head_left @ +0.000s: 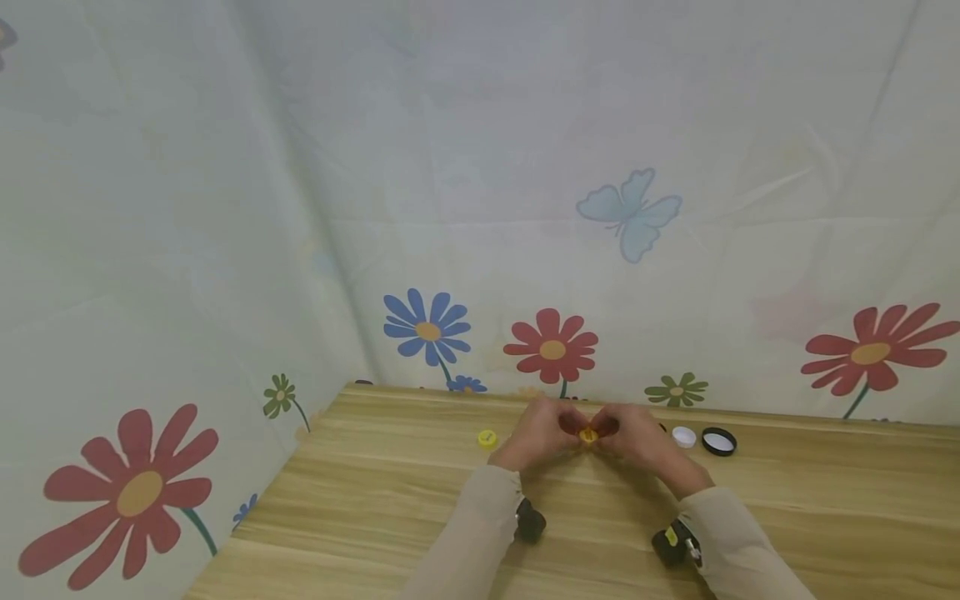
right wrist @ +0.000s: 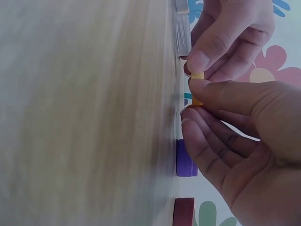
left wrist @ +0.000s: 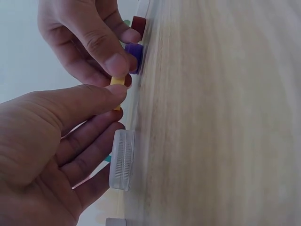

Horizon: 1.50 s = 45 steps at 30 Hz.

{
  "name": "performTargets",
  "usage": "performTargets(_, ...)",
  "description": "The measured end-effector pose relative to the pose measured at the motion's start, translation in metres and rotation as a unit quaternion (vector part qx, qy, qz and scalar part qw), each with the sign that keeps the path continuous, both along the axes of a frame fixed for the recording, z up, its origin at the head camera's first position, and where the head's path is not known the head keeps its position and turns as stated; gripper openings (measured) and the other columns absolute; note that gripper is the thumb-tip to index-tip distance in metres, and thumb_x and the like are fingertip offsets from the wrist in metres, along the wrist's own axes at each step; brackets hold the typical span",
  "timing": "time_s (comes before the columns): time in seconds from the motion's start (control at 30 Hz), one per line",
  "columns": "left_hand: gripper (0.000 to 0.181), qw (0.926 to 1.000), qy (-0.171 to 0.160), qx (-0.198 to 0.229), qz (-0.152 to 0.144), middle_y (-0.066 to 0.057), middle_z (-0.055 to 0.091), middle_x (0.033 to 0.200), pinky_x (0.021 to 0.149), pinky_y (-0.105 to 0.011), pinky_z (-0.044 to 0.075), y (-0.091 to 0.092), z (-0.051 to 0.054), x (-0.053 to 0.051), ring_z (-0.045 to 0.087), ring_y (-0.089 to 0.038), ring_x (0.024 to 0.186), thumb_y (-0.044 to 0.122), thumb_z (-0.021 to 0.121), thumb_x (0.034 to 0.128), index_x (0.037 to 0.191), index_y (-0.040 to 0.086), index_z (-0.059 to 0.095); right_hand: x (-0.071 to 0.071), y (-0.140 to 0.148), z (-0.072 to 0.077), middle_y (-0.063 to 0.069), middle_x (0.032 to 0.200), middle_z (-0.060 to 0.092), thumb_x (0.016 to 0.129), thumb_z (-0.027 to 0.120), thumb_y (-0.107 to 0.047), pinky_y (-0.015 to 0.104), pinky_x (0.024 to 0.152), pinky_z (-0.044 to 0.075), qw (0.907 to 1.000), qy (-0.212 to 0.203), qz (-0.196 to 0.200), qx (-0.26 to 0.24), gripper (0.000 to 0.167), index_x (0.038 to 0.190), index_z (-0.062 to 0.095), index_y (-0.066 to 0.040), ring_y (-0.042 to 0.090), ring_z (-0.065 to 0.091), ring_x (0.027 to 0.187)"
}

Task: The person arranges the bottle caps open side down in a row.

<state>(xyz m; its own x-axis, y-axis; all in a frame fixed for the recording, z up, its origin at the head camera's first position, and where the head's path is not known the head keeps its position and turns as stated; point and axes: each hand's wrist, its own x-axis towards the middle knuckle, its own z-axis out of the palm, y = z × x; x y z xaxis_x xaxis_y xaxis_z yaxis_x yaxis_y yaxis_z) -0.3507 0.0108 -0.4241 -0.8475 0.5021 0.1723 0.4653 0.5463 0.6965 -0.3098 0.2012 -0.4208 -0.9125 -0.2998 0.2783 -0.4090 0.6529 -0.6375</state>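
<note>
Between both hands is a small yellow-orange cap (head_left: 588, 435), held just above the wooden table. My left hand (head_left: 542, 433) pinches one side of it with thumb and fingertips, and my right hand (head_left: 633, 435) pinches the other side. In the left wrist view the cap (left wrist: 117, 81) shows edge-on between the thumbs of the left hand (left wrist: 61, 136) and right hand (left wrist: 94, 42). A clear ridged round container (left wrist: 122, 160) stands by the left fingers. A purple cap (right wrist: 186, 159) lies beside the right fingers in the right wrist view.
On the table (head_left: 360, 500), a yellow cap (head_left: 487, 438) lies left of the hands. To the right are a white cap (head_left: 683, 437) and a black-rimmed lid (head_left: 719, 442). A dark red cap (right wrist: 183, 212) stands past the purple one. A flowered cloth (head_left: 480, 167) hangs behind.
</note>
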Motion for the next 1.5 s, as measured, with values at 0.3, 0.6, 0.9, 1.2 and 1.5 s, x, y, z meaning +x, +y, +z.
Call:
performTargets(0.3,0.018,0.9997,0.008,-0.022,-0.001,0.008,0.073,0.092,0.083,-0.019,0.055,0.003,0.002,0.001,0.063,-0.006,0.083,0.003,0.087,0.0878,0.103,0.01,0.081,0.001,-0.001,0.0,0.005,0.089,0.073,0.084,0.085,0.003,0.042,0.079,0.06,0.9994,-0.004,-0.019,0.027,0.015,0.095,0.075,0.002,0.019,0.067,0.084)
performTargets(0.6,0.018,0.9992,0.023,-0.031,-0.012,0.004,0.074,0.092,0.084,-0.02,0.055,0.005,0.004,0.001,0.063,-0.006,0.082,0.003,0.087,0.0872,0.103,0.007,0.08,0.002,0.0,0.003,0.007,0.088,0.072,0.083,0.085,0.004,0.043,0.08,0.06,0.9988,-0.007,-0.03,0.038,0.017,0.095,0.073,0.004,0.02,0.068,0.083)
performTargets(0.9,0.021,0.9994,0.016,-0.024,-0.017,0.003,0.076,0.093,0.084,-0.021,0.055,0.006,0.006,0.0,0.065,-0.007,0.084,0.008,0.088,0.0874,0.107,0.007,0.08,0.002,0.012,0.006,0.007,0.092,0.073,0.084,0.081,0.0,0.045,0.082,0.059,0.9992,-0.016,-0.029,0.021,0.018,0.101,0.075,0.004,0.022,0.068,0.088)
performTargets(1.2,0.024,1.0,0.001,0.002,-0.003,0.004,0.077,0.103,0.087,-0.023,0.056,0.014,0.005,-0.004,0.068,-0.009,0.094,0.017,0.086,0.0914,0.114,0.009,0.081,0.004,0.03,0.017,0.013,0.107,0.074,0.094,0.078,-0.005,0.053,0.091,0.058,0.9988,-0.025,-0.043,0.003,0.021,0.113,0.074,0.003,0.032,0.07,0.101)
performTargets(1.5,0.028,0.9997,0.019,0.011,0.006,-0.001,0.078,0.111,0.093,-0.026,0.055,0.029,0.007,0.0,0.07,-0.017,0.106,0.017,0.086,0.091,0.117,0.007,0.08,0.001,0.044,0.013,0.018,0.115,0.074,0.093,0.079,-0.012,0.06,0.096,0.055,0.9986,-0.014,-0.049,0.012,0.029,0.117,0.073,0.003,0.044,0.067,0.113)
